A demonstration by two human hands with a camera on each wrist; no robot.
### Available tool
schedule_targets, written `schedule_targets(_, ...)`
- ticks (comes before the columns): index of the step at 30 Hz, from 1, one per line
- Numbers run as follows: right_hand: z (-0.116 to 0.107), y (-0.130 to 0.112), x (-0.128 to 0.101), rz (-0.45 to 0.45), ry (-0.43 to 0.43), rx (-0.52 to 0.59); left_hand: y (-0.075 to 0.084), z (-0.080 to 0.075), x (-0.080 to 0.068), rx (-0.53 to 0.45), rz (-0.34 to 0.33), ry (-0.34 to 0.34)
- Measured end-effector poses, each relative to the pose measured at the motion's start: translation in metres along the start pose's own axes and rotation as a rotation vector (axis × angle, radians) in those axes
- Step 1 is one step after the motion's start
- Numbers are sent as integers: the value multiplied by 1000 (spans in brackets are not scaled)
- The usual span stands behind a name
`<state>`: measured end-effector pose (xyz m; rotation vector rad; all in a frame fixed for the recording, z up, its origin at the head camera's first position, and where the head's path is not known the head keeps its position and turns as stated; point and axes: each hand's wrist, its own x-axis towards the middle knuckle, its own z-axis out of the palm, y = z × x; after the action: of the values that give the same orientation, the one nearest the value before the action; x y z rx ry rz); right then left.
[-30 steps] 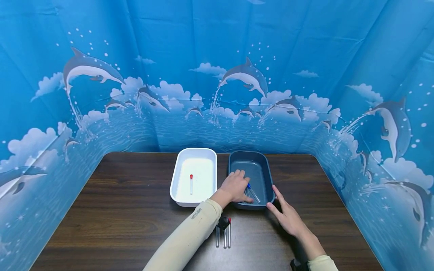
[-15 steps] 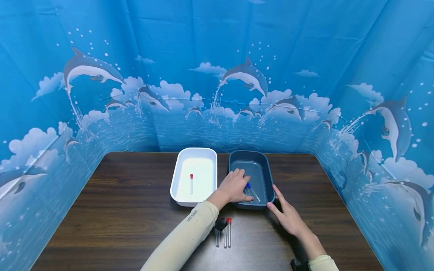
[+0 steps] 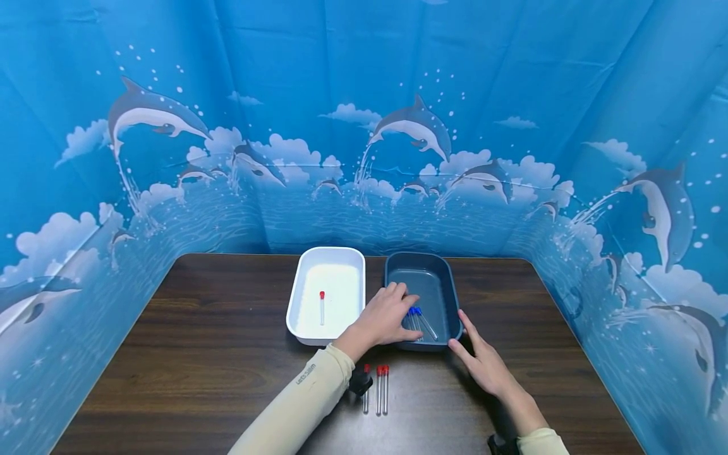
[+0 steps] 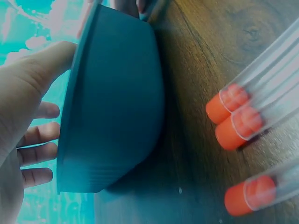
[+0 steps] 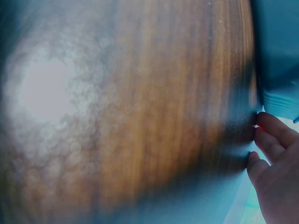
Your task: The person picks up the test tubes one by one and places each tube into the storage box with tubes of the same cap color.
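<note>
My left hand reaches over the left side of a dark blue tray, fingers spread and thumb inside the rim. Beside it, several blue-capped test tubes lie on the tray's floor, partly hidden by the hand. In the left wrist view the loose fingers show past the tray's wall. At the tray's near right corner, the extended thumb and fingers of my right hand rest against its outside. The right wrist view catches those fingertips by the tray's wall.
A white tray stands to the left, with one red-capped test tube inside. In front of the trays, three red-capped test tubes lie on the brown wooden table, one partly behind the left wrist's camera. A dolphin-print curtain surrounds the table.
My left hand and forearm have shifted slightly left, so more of the blue-capped tubes and the red-capped tubes on the table show. My right hand stays at the tray's corner.
</note>
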<state>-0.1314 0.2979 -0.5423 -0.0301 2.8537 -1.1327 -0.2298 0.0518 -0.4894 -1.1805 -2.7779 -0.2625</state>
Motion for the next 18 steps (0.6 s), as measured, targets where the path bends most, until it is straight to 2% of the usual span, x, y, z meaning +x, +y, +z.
schedule_targets(18,0,-1,0,-4,6,-14,-14,-21,-39,-28,-61,79)
